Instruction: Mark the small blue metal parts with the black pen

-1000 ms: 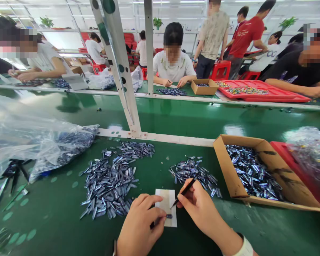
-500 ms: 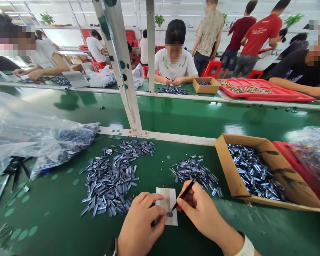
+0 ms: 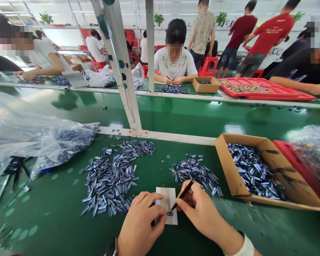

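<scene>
Two hands low centre, both working over a small white card point(image 3: 167, 199) lying flat on the green surface point(image 3: 56, 220). Left hand point(image 3: 140, 227) pinches a small dark blue piece point(image 3: 170, 213) against the near edge of the card, thumb and forefinger closed on it. Right hand point(image 3: 200, 213) is clamped on a thin black tool point(image 3: 183, 194), held like a pen, tip down and touching the piece. The hands are close together, fingertips nearly meeting at the piece.

Containers:
- Cardboard box point(image 3: 230, 176) to the right of the hands, open top, tilted slightly, about half full of the same shiny blue-silver pieces.
- Red tray point(image 3: 289, 158) just behind the box at the right edge, mostly covered by a clear plastic bag point(image 3: 313, 149); contents of that bag too blurred to tell.
- Large clear bag point(image 3: 29, 142) at left, lying on its side, mouth toward the centre, a mass of blue pieces inside its near end.

Loose stock on the surface: big pile point(image 3: 109, 181) left of the card, smaller pile point(image 3: 194, 172) just behind the right hand, between card and box.

Black tools point(image 3: 16, 170) lie under the left bag's edge.

Across the conveyor belt point(image 3: 202, 117), a co-worker in a white shirt point(image 3: 174, 65) sits with a small cardboard box point(image 3: 205, 85) and own pile. Long red tray point(image 3: 266, 90) beside it holds mixed coloured bits.
</scene>
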A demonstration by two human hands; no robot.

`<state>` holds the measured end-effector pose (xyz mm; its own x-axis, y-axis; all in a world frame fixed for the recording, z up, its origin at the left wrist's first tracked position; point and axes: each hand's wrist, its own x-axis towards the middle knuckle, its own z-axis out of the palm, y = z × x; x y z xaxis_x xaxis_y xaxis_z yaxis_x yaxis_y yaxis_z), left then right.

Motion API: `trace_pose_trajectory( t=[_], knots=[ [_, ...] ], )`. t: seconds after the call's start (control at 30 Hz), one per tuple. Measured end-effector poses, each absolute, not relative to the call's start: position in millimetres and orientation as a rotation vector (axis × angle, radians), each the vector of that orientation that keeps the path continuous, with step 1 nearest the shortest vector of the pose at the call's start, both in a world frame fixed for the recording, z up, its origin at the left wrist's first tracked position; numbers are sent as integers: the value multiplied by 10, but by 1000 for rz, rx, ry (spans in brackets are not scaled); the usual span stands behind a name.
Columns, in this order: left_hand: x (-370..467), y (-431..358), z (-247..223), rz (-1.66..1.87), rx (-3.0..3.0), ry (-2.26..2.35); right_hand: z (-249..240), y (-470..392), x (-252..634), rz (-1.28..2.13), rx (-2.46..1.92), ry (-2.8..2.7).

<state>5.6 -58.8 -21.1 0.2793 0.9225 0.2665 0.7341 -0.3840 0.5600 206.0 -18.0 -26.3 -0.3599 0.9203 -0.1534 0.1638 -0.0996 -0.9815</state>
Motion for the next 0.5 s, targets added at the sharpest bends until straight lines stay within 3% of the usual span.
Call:
trace_pose_trajectory(
  t=[0.5],
  knots=[
    [51,-641,-232,616,2524,1486,-225,-195,2077,1443,-1202,-1631]
  ],
)
